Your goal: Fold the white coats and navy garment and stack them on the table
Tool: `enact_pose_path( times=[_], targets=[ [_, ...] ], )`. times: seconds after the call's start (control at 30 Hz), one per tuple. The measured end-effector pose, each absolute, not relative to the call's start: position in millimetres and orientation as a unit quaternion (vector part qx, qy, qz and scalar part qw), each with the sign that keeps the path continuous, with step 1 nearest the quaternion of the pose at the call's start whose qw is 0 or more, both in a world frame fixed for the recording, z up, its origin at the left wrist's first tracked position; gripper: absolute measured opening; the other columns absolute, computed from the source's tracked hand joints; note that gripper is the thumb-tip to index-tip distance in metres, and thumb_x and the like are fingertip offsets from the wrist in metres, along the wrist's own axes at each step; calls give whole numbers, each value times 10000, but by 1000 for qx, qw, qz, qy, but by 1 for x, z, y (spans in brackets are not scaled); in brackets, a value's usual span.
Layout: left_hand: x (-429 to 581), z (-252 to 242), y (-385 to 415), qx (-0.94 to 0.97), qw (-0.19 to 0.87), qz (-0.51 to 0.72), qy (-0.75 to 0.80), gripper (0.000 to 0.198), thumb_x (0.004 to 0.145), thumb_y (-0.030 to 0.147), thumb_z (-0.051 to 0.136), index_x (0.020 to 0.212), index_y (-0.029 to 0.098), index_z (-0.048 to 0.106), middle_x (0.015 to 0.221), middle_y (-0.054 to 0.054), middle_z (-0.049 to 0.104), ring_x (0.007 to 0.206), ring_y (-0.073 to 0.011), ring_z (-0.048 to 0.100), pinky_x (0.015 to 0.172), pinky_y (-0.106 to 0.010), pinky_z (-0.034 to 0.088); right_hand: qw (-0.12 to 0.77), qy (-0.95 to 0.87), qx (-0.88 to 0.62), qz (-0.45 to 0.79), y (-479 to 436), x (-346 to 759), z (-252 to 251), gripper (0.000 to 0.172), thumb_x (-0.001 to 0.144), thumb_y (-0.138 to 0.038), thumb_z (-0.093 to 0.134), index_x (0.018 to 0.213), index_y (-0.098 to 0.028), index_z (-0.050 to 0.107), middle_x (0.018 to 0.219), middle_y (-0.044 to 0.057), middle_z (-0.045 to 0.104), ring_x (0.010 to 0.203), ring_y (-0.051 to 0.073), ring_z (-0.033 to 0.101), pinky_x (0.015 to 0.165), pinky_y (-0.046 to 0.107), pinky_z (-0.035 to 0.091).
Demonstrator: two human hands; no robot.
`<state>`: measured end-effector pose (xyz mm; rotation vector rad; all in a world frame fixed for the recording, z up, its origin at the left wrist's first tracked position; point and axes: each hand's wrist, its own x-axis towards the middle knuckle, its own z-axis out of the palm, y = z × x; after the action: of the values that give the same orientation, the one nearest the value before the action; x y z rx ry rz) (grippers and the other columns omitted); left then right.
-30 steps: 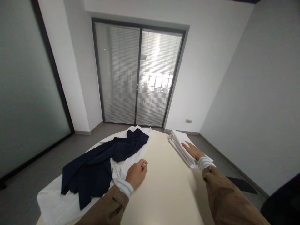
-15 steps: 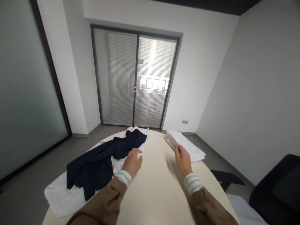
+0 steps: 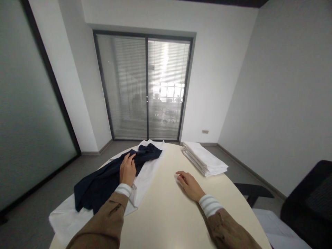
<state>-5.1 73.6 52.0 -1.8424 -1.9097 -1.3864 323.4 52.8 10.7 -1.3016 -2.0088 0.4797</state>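
Observation:
A crumpled navy garment (image 3: 103, 178) lies over a spread white cloth (image 3: 145, 192) on the left side of the round table. My left hand (image 3: 127, 171) rests on or just over the navy garment, its fingers stretched out and slightly apart. To the right, my right hand (image 3: 190, 185) is low over the cream table top (image 3: 166, 214), with loosely bent fingers and nothing in them. Beyond it lies a folded stack of white cloth (image 3: 203, 157), apart from the fingers. I cannot tell what kind of garment the navy one is.
A black chair (image 3: 308, 204) with an armrest (image 3: 252, 190) stands by the table's right edge, with white cloth (image 3: 275, 228) on its seat. Glazed doors with blinds (image 3: 145, 90) are behind the table. A frosted glass panel (image 3: 28, 114) is on the left.
My left hand has moved left onto the navy garment. My right hand has drawn away from the folded white stack, toward the table's middle. The view has shifted slightly.

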Motion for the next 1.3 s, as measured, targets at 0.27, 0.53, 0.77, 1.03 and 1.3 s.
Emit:
enact_pose_path(
  times=[0.27,0.53,0.77,1.03,1.3],
  targets=[
    [73,108,15,-736,79,-483,-467,453,976,169,348,1413,208,461,1450,-101,468,1366,-241,411,1153,-427,336,388,-737,-442,334,42,306,14,686,898,-442,568,1505,-271,296,1044,60,684,674,139,579,726,324,493],
    [121,105,-37,-844,-185,-289,-413,510,916,294,539,1415,230,453,1338,-97,579,1154,-263,595,1013,-380,458,502,-677,-353,406,39,295,22,377,828,-319,610,1193,-227,629,1086,58,705,987,226,642,931,385,495],
    [94,97,-8,-768,-81,-308,-555,538,892,377,567,1381,164,493,1394,-183,506,1279,-345,481,1067,-454,362,613,-517,-409,436,55,304,15,435,825,-493,589,1172,-233,622,1263,64,657,1174,244,592,1039,401,444],
    [84,83,-8,-831,-220,-86,-503,704,841,492,571,1435,130,458,1387,-191,554,1241,-385,544,1032,-463,416,619,-420,-447,492,63,307,6,473,655,-424,766,1067,-222,650,1105,46,699,1057,249,629,959,378,476],
    [82,72,16,-743,-286,-245,-553,734,891,540,494,1443,61,418,1436,-222,493,1321,-346,477,1114,-441,332,565,-586,-405,417,55,308,22,263,609,-192,678,827,-231,537,774,-40,556,752,173,521,690,280,398]
  ],
)
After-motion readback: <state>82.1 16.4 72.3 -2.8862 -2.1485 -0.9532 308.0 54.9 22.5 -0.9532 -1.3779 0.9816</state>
